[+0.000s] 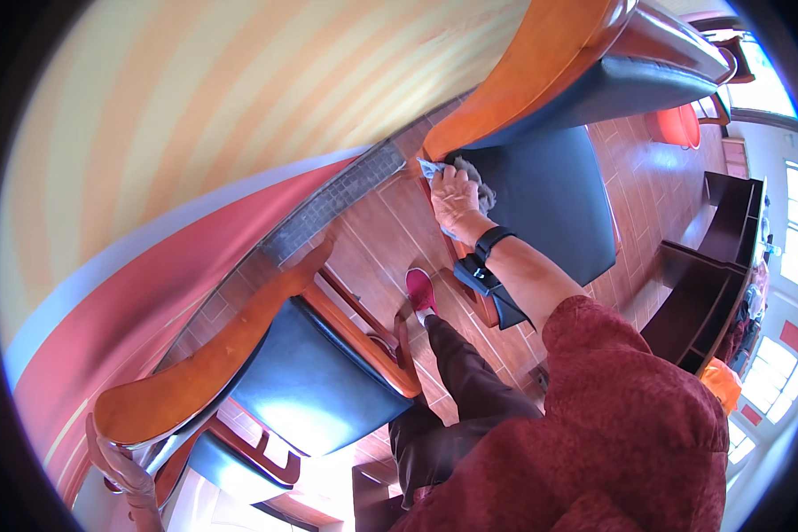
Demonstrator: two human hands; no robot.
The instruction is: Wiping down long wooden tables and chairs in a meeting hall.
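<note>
My right hand (pixel 457 199) presses a grey-blue cloth (pixel 477 177) against the orange-brown wooden frame of a chair (pixel 505 89), where the wood meets its dark padded seat (pixel 550 195). A black watch sits on that wrist, and the sleeve is red fleece. My left hand (pixel 120 470) is at the lower left, fingers curled around the top rail of a second chair's wooden back (pixel 204 372). That chair has a dark blue padded seat (pixel 319 381).
A striped yellow wall with a red band fills the upper left. The floor (pixel 381 222) is brown tile. My foot in a red shoe (pixel 419 288) stands between the two chairs. Dark wooden shelving (pixel 709 293) and bright windows are at the right.
</note>
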